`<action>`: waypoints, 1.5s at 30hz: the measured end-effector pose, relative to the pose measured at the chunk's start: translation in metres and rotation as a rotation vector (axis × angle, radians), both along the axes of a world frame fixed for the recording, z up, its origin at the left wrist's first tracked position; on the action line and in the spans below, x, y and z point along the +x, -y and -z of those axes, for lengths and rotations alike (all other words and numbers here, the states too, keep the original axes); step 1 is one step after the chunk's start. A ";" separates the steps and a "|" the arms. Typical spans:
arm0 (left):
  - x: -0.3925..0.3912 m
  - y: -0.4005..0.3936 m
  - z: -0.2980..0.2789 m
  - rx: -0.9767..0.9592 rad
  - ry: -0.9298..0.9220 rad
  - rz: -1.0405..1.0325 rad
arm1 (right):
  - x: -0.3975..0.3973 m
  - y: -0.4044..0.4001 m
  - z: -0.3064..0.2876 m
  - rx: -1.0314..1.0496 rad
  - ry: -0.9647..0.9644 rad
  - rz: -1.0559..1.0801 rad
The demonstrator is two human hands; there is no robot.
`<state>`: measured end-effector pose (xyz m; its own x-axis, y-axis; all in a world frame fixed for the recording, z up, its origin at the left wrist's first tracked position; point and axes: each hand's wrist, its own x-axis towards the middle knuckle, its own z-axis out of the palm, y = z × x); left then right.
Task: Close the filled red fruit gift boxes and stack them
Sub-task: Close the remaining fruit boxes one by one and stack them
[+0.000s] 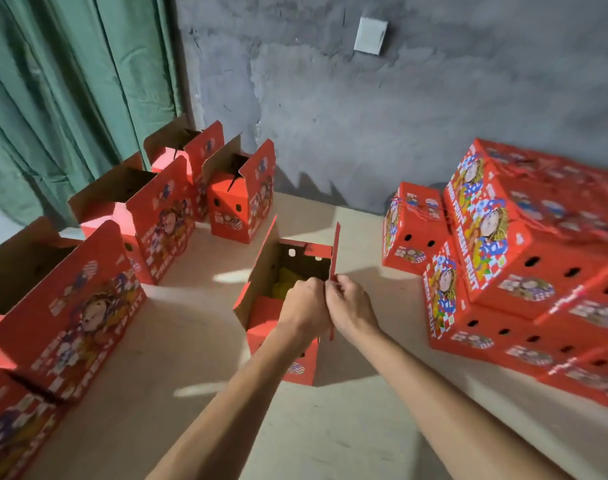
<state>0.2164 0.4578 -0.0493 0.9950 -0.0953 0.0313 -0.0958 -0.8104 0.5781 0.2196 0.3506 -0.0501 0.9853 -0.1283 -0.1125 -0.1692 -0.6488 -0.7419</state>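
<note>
Head view: both hands work at the open top of one red cardboard box (288,327) on the pale floor (330,427).

Box in the middle is rectangular, glossy red outside and plain brown inside, with round holes in its walls and something yellow (283,289) deep inside. Its tall right flap (334,258) stands upright, thin and flat. Left hand (304,310) has curled fingers over the box's near right corner; what they hold I cannot tell. Right hand (351,308), touching the left hand, pinches the lower edge of this flap. Left of the box stand more open boxes (164,216) in a row, printed with a cartoon figure. Right of the box lies a stack of closed boxes (496,258), slightly blurred, against the rough grey wall (399,116).
</note>
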 end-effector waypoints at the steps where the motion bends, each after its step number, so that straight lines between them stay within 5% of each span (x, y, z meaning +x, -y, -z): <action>1: -0.013 0.015 0.000 0.001 -0.004 0.023 | -0.011 0.015 -0.003 -0.012 -0.014 0.012; 7: -0.099 0.112 -0.008 0.039 -0.100 0.284 | -0.069 0.116 -0.003 0.021 -0.198 0.285; 10: -0.124 0.139 -0.021 0.105 -0.138 0.482 | -0.097 0.156 -0.007 0.248 -0.270 0.428; 12: -0.133 0.146 -0.031 0.167 -0.142 0.568 | -0.116 0.177 -0.012 0.243 -0.274 0.388; 19: -0.153 0.158 -0.046 0.385 -0.102 0.602 | -0.142 0.237 -0.038 -0.563 -0.227 -0.134; 23: -0.172 0.159 -0.028 0.541 -0.117 0.569 | -0.149 0.247 -0.042 -0.806 -0.101 -0.269; 27: -0.200 0.165 -0.005 0.444 -0.182 0.693 | -0.166 0.252 -0.024 -0.748 0.056 -0.265; 30: -0.226 0.167 0.013 0.350 -0.145 0.620 | -0.192 0.255 -0.005 -0.785 0.372 -0.207; 32: -0.237 0.166 0.023 0.271 -0.055 0.607 | -0.217 0.257 0.012 -0.746 0.584 -0.224; 37: -0.266 0.164 0.046 0.158 0.230 0.631 | -0.270 0.271 0.042 -0.681 0.762 -0.348; 40: -0.275 0.157 0.066 0.151 0.385 0.585 | -0.298 0.276 0.058 -0.611 0.697 -0.352; 45: -0.282 0.155 0.080 0.095 0.364 0.597 | -0.313 0.282 0.075 -0.544 0.537 -0.363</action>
<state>-0.0658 0.3026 -0.1298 0.6996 -0.6407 0.3163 -0.7136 -0.6044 0.3542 -0.0932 0.0685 -0.1253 0.8776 0.3062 0.3687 0.4054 -0.8847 -0.2303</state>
